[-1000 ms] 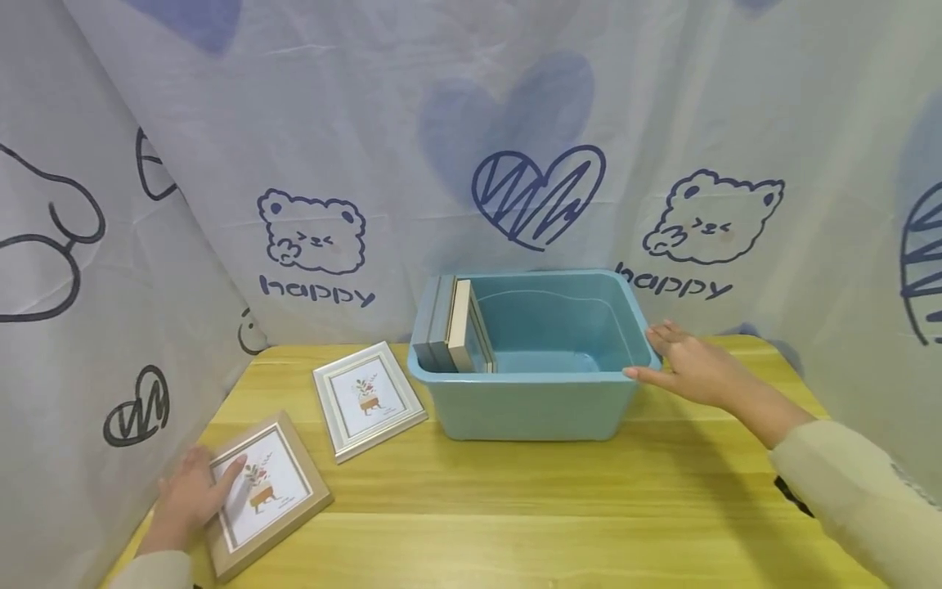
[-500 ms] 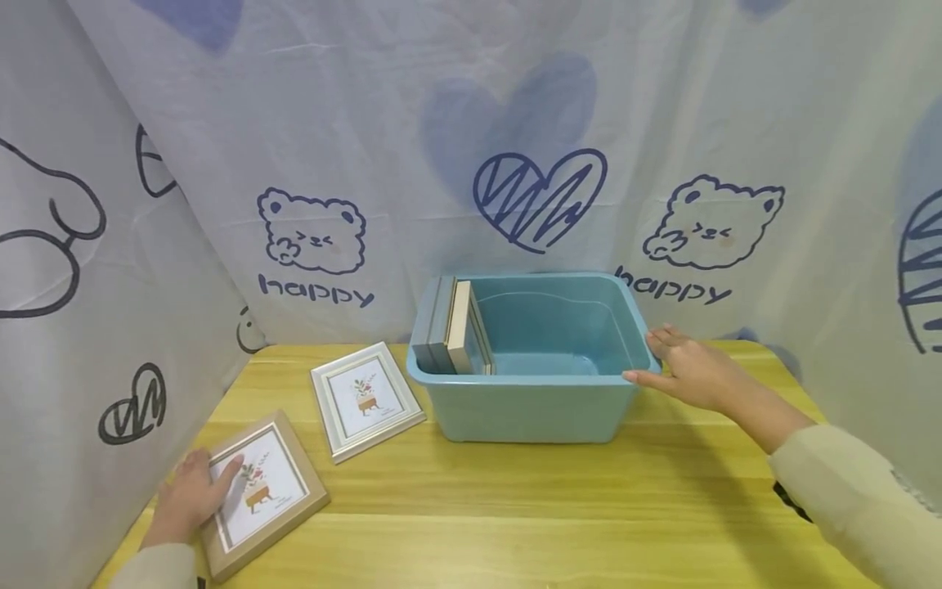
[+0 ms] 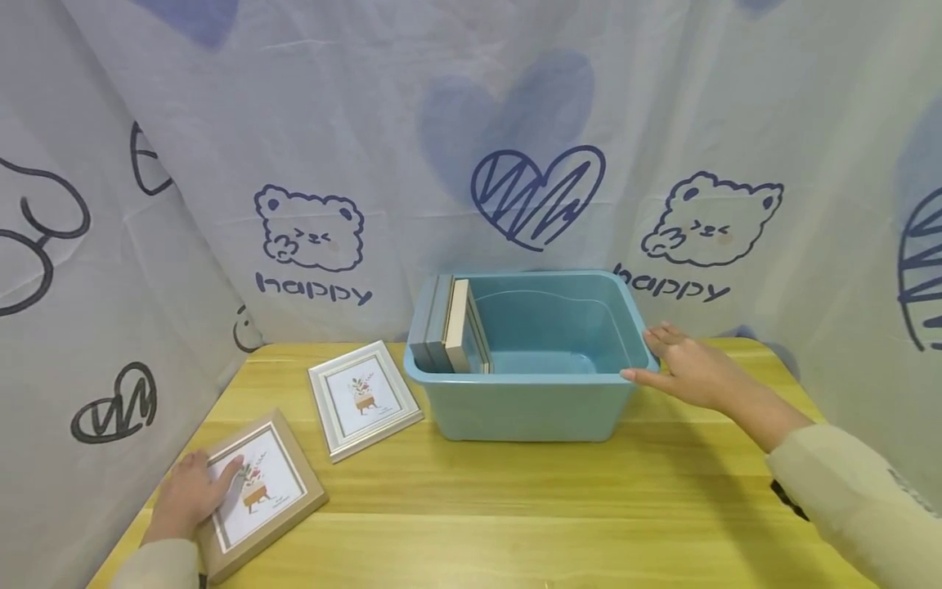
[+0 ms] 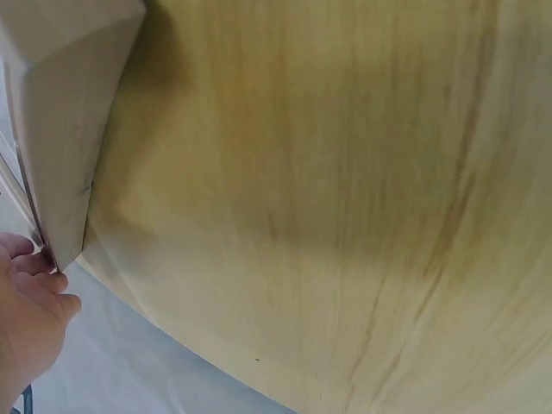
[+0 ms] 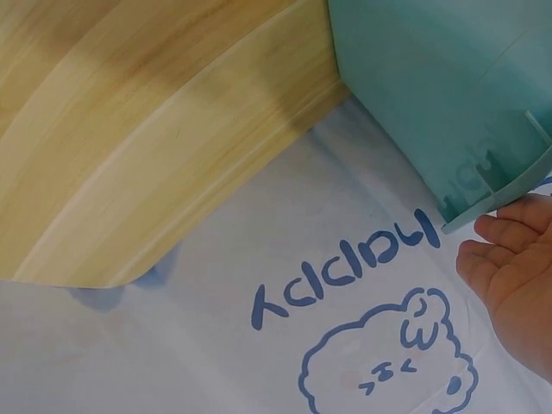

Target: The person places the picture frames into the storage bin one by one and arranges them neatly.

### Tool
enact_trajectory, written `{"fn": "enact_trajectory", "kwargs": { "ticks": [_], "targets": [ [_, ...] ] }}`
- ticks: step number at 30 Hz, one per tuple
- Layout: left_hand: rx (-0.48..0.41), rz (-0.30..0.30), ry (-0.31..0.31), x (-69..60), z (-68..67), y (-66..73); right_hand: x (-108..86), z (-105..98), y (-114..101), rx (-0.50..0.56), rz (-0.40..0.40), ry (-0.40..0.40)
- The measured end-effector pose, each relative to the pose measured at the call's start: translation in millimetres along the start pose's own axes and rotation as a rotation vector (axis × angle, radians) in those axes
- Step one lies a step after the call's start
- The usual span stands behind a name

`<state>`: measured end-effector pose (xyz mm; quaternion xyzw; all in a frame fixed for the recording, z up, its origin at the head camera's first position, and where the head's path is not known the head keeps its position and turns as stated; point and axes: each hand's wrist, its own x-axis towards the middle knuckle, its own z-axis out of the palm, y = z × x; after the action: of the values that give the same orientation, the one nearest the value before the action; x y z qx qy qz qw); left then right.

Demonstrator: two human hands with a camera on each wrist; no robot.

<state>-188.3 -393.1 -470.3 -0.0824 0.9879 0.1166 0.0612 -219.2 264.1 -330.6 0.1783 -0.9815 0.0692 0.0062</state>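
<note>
1. From where I stand the packing looks over half done — at least three picture frames [image 3: 458,331] stand on edge inside the blue bin [image 3: 526,409], bunched at the end farther from the right hand [image 3: 692,372]
2. Two more seem to be left: the tan frame [image 3: 272,478] at the left hand [image 3: 187,497], and the silver-white frame [image 3: 365,398], lying flat ahead and to the right of that hand, just beside the bin
3. The left hand pinches the tan frame at its outer edge, thumb over the printed face; whether that edge is lifted off the table [image 3: 478,491] I cannot tell
4. The right hand is spread round the bin's near corner, thumb along the front rim, fingers touching the outer end — steadying it, I'd guess
5. A printed curtain [image 3: 412,164] hangs beyond both hands and close by the left one's outer side
6. In the way, I'd say: the silver-white frame, near the straight line from left hand to bin, and the bin's raised wall
</note>
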Motion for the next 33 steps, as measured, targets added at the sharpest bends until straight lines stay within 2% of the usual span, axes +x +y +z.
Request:
{"fn": "enact_trajectory", "kwargs": {
  "ticks": [5, 11, 15, 21, 27, 33],
  "targets": [
    [-0.009, -0.002, -0.019, -1.6, -3.1, 0.6, -1.9, -0.4, -0.8, 0.007, 0.011, 0.000],
    [-0.032, -0.076, -0.043, -5.1, -8.0, 3.1, -1.2, -0.6, -1.9, 0.012, 0.014, 0.003],
    [-0.043, -0.092, -0.040, -5.9, -10.3, 4.1, -0.8, -0.6, -1.6, 0.014, 0.013, 0.003],
    [-0.056, -0.076, -0.048, -5.3, -9.7, 1.1, -1.1, -0.1, -0.4, 0.018, 0.013, 0.006],
    [-0.004, -0.034, -0.016, -9.8, -7.8, 2.5, -0.6, 0.1, -1.5, 0.024, 0.025, -0.009],
    [0.004, -0.055, -0.011, -10.4, -4.1, 1.6, -0.6, 0.5, -0.9, 0.023, 0.026, -0.013]
  ]
}}
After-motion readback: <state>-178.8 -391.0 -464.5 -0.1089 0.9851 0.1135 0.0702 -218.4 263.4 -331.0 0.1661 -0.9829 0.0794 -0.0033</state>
